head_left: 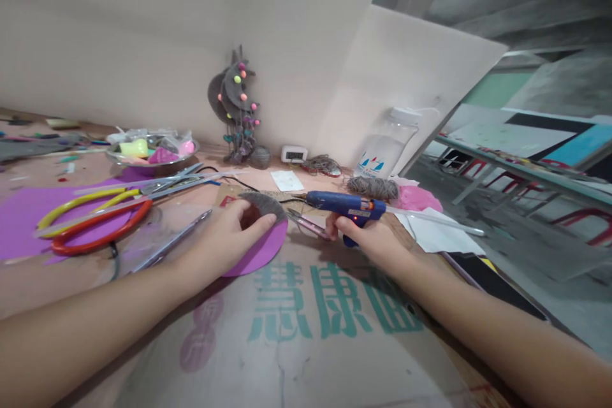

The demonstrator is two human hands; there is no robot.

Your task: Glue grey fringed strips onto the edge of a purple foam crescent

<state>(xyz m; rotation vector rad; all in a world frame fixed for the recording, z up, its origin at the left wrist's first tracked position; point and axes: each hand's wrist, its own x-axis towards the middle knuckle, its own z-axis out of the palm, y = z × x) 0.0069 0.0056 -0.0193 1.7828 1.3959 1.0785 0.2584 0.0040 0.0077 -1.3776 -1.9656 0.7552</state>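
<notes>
My left hand [229, 236] is closed on a purple foam sheet piece [262, 252] with a rounded edge. Grey yarn [265, 204] covers its upper part, and my thumb presses on it. To the right, my right hand [366, 239] is closed at the handle of a blue glue gun [344, 203], whose nozzle points left toward the yarn. A small red light glows on the gun, and a clear glue stick [440, 222] extends from its back. Against my right fingertips is a slim pinkish tool [310, 224] with a pointed metal tip; whether they grip it is unclear.
Scissors with red and yellow handles [102, 226] lie left, near a pen [174, 239] and purple sheet [23, 217]. Behind are a metal bowl [153, 164], a yarn-wrapped moon ornament [234, 99], a timer [294, 153] and a bottle [385, 146]. Printed cardboard [306, 363] covers the front.
</notes>
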